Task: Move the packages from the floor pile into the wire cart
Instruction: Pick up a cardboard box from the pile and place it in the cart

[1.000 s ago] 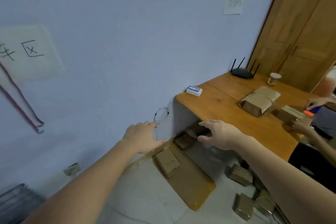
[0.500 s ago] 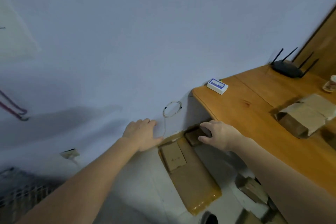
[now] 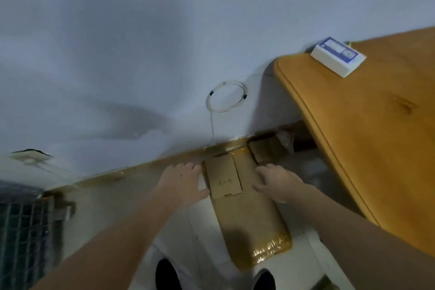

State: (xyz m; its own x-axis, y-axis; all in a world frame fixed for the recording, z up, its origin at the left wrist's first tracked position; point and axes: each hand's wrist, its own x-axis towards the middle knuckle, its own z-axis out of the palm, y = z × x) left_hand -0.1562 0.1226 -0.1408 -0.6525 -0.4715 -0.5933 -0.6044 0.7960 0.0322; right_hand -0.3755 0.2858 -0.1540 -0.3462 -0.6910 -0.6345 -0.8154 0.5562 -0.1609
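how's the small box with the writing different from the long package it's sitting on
The small box is short, plain matte cardboard with handwriting on top; the long package is far longer, unmarked, with glossy tape at its near end. The small box lies on top at the far end, while the long package lies flat on the floor. Both are brown and flat.

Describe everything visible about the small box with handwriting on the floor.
The small cardboard box is plain brown and flat, with a dark handwritten mark on its top face. It lies on the far end of a long tape-wrapped brown package on the floor, near the wall's baseboard. The left hand reaches its left edge and the right hand rests on the package at its right; neither visibly grips it.
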